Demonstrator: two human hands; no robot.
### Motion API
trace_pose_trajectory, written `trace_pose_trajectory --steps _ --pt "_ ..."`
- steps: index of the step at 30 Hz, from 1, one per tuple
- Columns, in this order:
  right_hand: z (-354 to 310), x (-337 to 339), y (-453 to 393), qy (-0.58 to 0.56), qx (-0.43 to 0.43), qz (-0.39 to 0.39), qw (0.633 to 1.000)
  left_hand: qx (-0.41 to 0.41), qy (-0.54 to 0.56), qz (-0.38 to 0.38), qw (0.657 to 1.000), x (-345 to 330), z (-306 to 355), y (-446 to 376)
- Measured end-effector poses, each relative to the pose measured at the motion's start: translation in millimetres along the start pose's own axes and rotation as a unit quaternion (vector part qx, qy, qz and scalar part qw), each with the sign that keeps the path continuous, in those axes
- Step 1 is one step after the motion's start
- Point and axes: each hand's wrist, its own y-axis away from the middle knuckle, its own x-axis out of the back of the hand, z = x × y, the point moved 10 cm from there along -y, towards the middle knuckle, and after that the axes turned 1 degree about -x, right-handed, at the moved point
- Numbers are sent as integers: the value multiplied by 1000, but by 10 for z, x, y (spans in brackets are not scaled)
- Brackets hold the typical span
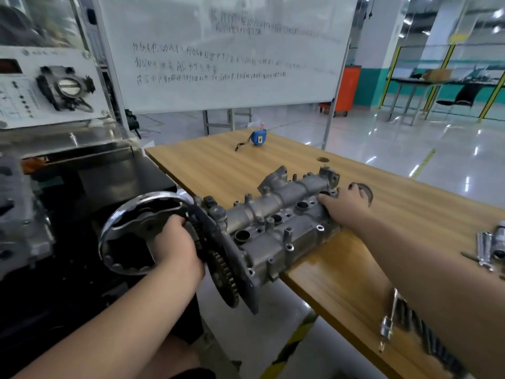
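Starting at the left, I am noting a training panel point(52, 86) carrying a throttle body point(67, 87), and below it a chrome handwheel point(128, 236) standing just behind my left hand point(177, 247). That hand is curling its fingers tightly round the toothed sprockets point(224, 274) at the near end of the camshaft housing point(278, 222), with the thumb hidden behind the hand. The housing is lying diagonally across the near-left corner of the wooden table point(410, 214), with its sprocket end hanging out past the table edge and its far end resting on the wood. I am seeing its round bores point(242, 236) facing upward as dark openings; I cannot tell whether anything is sitting in them. Behind it, a whiteboard point(224, 50) with handwriting is closing off the view, and a blue tape measure point(258, 138) is lying well apart at the table's far end. My right hand point(345, 206) is clasping the housing's far end, thumb lying on top and fingers bending over the end face, partly covering a round cut-out point(367, 194) in the tabletop. Further right, loose metal sockets point(492, 244) are lying at the table's edge, and a chrome extension bar point(388, 324) is lying just beside my right forearm. Well behind them, an orange cabinet point(349, 88) is standing on the floor.
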Motion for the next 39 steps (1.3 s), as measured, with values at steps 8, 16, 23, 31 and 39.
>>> trace_pose_trajectory --steps 8,16,23,31,39 --pt "6 -18 -279 0 43 -6 999 14 -24 -16 999 -154 -149 26" --pt "301 101 -439 17 26 32 999 22 -68 -42 997 -410 -254 3" --pt "460 173 -540 17 4 17 1000 37 -109 -56 992 -608 -353 -61" --pt "399 240 -525 24 15 28 999 63 -122 -99 986 -685 -395 -52" --pt "374 246 -354 -7 -8 14 1000 27 -240 -117 963 -488 -413 -257"
